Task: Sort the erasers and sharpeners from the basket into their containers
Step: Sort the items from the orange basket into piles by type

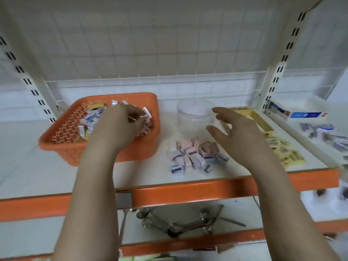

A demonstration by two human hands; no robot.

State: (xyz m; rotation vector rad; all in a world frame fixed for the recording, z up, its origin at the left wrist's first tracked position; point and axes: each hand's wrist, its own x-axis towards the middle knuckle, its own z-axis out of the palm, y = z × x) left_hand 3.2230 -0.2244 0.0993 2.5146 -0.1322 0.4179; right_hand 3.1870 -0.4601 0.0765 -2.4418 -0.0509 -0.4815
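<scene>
An orange perforated basket (pixel 62 146) sits on the left of the shelf with several small wrapped erasers and sharpeners (pixel 88 119) in it. My left hand (pixel 122 123) reaches into the basket with curled fingers among the pieces; what it holds is blurred. A clear plastic jar (pixel 194 113) stands right of the basket. In front of the jar lies a pile of pink and blue pieces (pixel 194 155). My right hand (pixel 235 132) hovers open beside the jar, fingers spread. A yellow box (pixel 261 121) stands behind it, with yellow pieces (pixel 288 155) loose at the right.
The shelf has an orange front edge (pixel 188 191) and a white wire grid back. Metal uprights stand at both sides. A neighbouring shelf at right holds a white and blue box (pixel 301 113) and more small pieces. The lower shelf holds metal spoons (pixel 184 223).
</scene>
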